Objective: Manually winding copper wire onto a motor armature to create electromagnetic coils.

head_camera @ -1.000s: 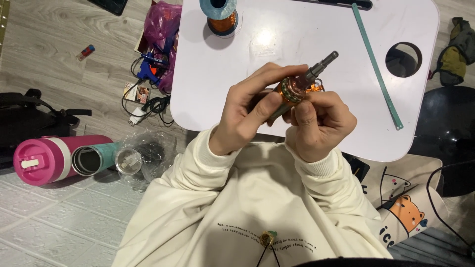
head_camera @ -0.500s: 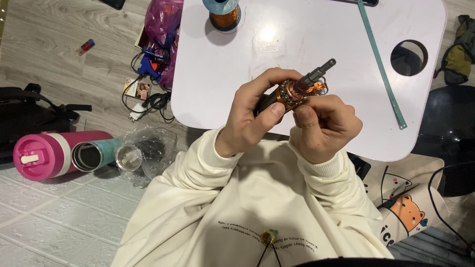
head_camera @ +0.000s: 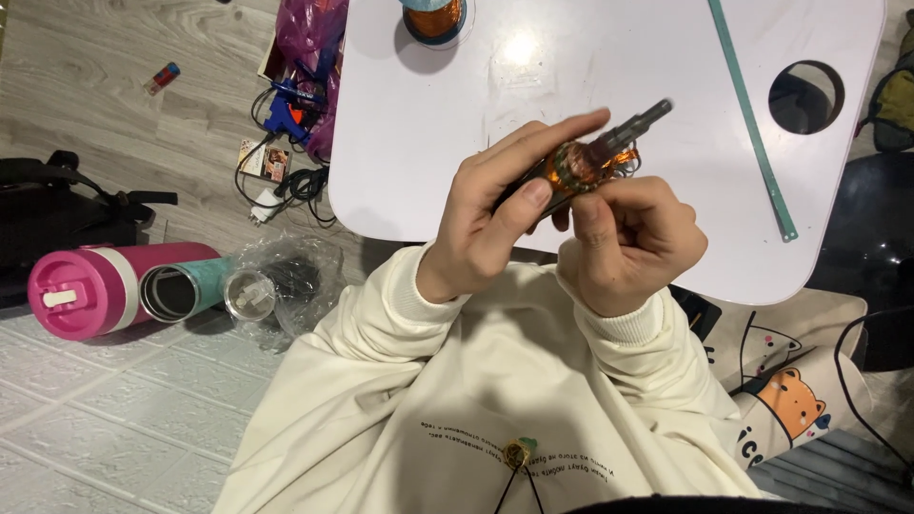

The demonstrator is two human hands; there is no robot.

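Both my hands hold a small motor armature point(head_camera: 595, 162) above the near edge of a white table point(head_camera: 495, 105); it has a copper-wire winding and a dark metal shaft pointing up and right. My left hand point(head_camera: 500, 205) wraps it from the left, thumb on the winding and fingers stretched over the top. From below, my right hand point(head_camera: 628, 238) pinches the winding with thumb and fingers. A spool of copper wire point(head_camera: 435, 17) stands at the table's far edge, beyond my hands.
A long teal strip point(head_camera: 752, 124) lies on the table's right side beside a round hole point(head_camera: 805, 97). On the floor to the left lie a pink bottle point(head_camera: 90, 286), a teal cup point(head_camera: 186, 290), a plastic bag point(head_camera: 281, 281), cables point(head_camera: 286, 181) and a blue tool point(head_camera: 286, 105).
The view has shifted a little and the armature sits slightly higher and further right. Both hands keep hold of it, the fingers shifting on the winding.
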